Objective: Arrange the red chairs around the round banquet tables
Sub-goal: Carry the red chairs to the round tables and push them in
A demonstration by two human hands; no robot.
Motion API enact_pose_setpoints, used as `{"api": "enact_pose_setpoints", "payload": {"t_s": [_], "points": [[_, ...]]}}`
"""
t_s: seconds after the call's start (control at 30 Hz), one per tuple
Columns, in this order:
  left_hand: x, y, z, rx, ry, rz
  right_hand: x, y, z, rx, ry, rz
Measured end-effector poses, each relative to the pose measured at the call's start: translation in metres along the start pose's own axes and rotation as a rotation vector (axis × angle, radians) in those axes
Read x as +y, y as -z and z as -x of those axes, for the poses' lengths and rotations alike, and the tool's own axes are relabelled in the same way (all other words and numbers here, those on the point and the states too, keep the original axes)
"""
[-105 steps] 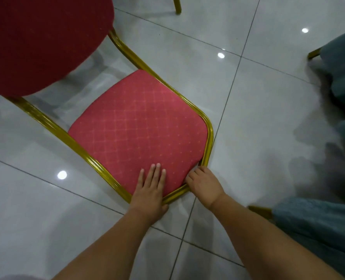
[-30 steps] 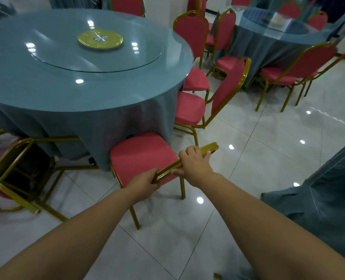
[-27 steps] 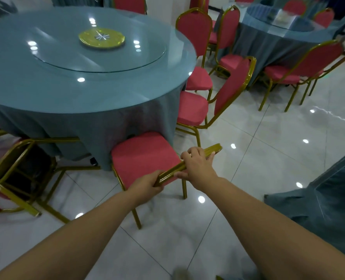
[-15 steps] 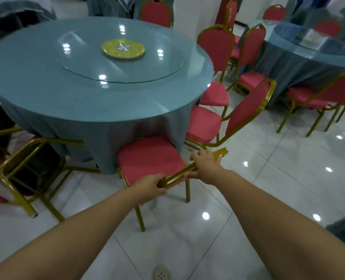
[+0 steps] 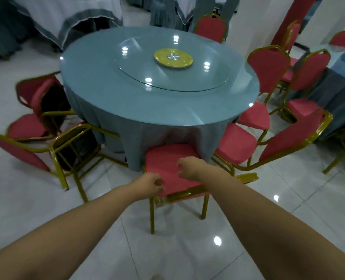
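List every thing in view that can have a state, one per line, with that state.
near red chair: upright, seat front tucked under the tablecloth
left hand: fingers curled, at the seat's left edge; grip unclear
right hand: over the seat, fingers loosely curled, holding nothing
tipped chairs: lying on their sides left of the table
round table: covered with a blue cloth
glass turntable: bare but for its gold hub

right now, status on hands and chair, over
Left hand and right hand loosely curled, holding nothing. Red chair tucked against round table. Tipped chair lies left.
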State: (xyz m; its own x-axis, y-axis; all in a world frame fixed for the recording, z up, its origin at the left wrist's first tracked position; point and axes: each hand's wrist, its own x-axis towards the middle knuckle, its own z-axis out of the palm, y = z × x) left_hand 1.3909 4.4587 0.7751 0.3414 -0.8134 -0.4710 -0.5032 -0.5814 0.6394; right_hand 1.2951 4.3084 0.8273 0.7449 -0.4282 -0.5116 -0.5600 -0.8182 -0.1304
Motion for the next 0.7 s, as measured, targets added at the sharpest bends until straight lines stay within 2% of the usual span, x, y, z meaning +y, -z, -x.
{"api": "enact_pose_setpoints", "payload": {"t_s": [0.13, 0.27, 0.53, 0.7], "points": [[-0.042, 0.034, 0.036, 0.086, 0.109, 0.005, -0.056, 0.002, -0.026, -0.06, 0.15, 0.061], [-0.098, 0.066, 0.079, 0.197, 0.183, 0.106, -0.132, 0.004, -0.04, -0.075, 0.311, 0.164], [-0.246, 0.141, 0.178, 0.407, 0.289, 0.318, -0.313, -0.011, -0.069, -0.116, 0.414, 0.124], [-0.353, 0.179, 0.24, 0.529, 0.381, 0.364, -0.443, -0.039, -0.094, -0.113, 0.485, 0.197]]}}
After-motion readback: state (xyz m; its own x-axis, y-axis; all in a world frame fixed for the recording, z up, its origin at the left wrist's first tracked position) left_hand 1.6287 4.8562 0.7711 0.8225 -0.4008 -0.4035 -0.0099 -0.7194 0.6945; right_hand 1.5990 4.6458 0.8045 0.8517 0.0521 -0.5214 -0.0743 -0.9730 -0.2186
